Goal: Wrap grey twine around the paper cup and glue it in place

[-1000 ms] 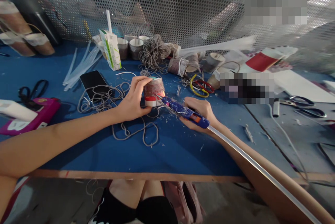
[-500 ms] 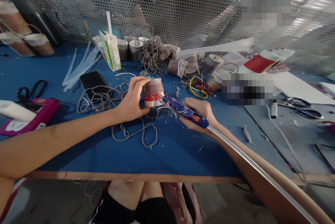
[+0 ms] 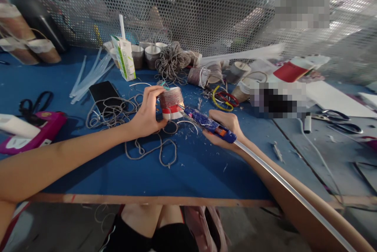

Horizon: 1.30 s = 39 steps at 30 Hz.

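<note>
My left hand (image 3: 150, 112) grips a small paper cup (image 3: 172, 108) from its left side, thumb low and fingers over the top. Grey cord is wound round part of the cup, and a red and white band stays bare. My right hand (image 3: 225, 128) is closed round a blue hot glue gun (image 3: 203, 120). The gun's nozzle meets or nearly meets the cup's red band. A long clear glue stick (image 3: 282, 181) sticks out of the gun's back end, over my right forearm. Loose grey cord (image 3: 167, 153) lies in loops below the cup.
A phone (image 3: 107, 96) lies under tangled cord at left, near a magenta device (image 3: 54, 128). Behind stand a drink carton (image 3: 125, 59), cord-wrapped cups (image 3: 152, 56) and a cord bundle (image 3: 173, 61). Scissors (image 3: 338, 120) lie at right; a perforated metal screen (image 3: 206, 16) closes the back.
Almost nothing differs. Both hands, the cup and the glue gun hold nearly the same position, with the nozzle still at the red band.
</note>
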Available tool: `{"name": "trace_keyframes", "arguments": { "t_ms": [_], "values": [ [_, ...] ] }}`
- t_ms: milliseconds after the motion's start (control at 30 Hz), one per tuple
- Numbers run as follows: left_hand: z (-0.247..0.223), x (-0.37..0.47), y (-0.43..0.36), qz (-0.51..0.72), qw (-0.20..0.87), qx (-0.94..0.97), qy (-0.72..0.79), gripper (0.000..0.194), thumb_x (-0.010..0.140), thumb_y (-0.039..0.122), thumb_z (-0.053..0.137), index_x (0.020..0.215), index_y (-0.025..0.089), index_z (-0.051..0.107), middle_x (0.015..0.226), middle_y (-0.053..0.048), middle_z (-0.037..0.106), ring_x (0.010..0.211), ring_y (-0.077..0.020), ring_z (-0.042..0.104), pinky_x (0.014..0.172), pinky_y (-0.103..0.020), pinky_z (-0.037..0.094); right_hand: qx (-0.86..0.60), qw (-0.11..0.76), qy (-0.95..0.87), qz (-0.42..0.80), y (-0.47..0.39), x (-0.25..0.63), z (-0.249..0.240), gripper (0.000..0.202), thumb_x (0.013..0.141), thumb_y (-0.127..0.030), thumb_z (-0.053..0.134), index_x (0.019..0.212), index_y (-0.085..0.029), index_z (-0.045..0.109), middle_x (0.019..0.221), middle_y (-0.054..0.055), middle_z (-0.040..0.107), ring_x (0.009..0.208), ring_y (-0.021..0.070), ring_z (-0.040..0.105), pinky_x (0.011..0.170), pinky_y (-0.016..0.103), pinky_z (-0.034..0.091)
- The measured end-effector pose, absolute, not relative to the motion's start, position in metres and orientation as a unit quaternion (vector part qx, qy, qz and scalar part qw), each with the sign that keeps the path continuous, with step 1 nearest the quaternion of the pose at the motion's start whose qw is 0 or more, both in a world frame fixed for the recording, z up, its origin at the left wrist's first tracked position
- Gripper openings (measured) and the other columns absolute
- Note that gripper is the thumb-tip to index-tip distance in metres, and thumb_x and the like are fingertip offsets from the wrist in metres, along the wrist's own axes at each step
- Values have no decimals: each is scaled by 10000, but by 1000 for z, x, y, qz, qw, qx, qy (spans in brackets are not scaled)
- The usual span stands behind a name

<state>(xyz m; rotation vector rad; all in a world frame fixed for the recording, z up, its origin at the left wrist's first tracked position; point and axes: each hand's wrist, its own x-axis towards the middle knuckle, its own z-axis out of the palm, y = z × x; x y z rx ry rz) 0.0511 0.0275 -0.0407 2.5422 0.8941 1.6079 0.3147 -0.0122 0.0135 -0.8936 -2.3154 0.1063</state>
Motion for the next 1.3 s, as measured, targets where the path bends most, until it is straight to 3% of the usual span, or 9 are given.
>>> {"name": "trace_keyframes", "arguments": {
  "t_ms": [400,733,1000,1300],
  "values": [
    [-44,52,29,540,32,795,276,729,732,235,716,1356,208,340,1299,-146,394,1262,-302,449,1036,-524,521,-366,324,-871,54,-11,316,17,276,712,-240,546,625,-246,285,568,-68,330,513,88,296,523,262,278],
    [-43,54,29,551,27,787,277,695,765,338,729,1338,218,355,1288,-141,398,1247,-296,461,976,-491,560,-378,324,-866,47,-11,318,16,271,707,-233,541,623,-243,283,562,-70,316,506,86,278,517,265,269],
    [-42,54,27,557,23,781,281,688,760,330,732,1331,196,373,1280,-142,404,1226,-275,472,946,-439,568,-411,325,-851,46,-14,318,16,250,719,-236,539,645,-240,301,587,-61,310,523,97,289,538,278,266],
    [-42,54,25,554,61,781,280,713,759,320,726,1348,229,336,1314,-145,371,1261,-290,465,1006,-479,549,-406,323,-854,35,-7,322,13,267,724,-252,537,634,-243,286,570,-59,311,504,96,291,521,271,269]
  ]
}}
